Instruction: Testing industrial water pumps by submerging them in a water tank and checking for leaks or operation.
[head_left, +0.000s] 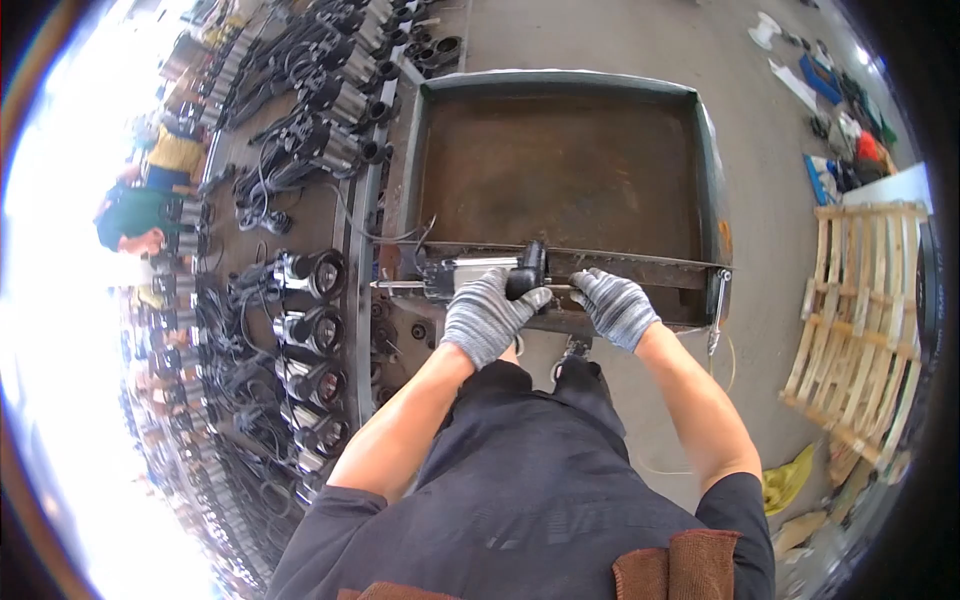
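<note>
A silver motor-like pump unit (485, 266) with a black end lies crosswise over the near part of a large metal tub. My left hand (485, 315), in a grey knit glove, is closed around its black end from the near side. My right hand (612, 303), also gloved, is closed on a thin metal rod (560, 287) that points at that black end. Fingers hide most of the rod, so its kind is unclear. A slim pointed metal piece (400, 285) juts out at the unit's left; I cannot tell whether it is attached.
The rusty-floored tub (708, 170) has a bar (650, 260) across it. A metal tool (720, 300) with a thin hose hangs at its right corner. Rows of similar units (310, 330) with black cables fill the left. A wooden pallet (860, 320) lies right; a person (140, 220) is far left.
</note>
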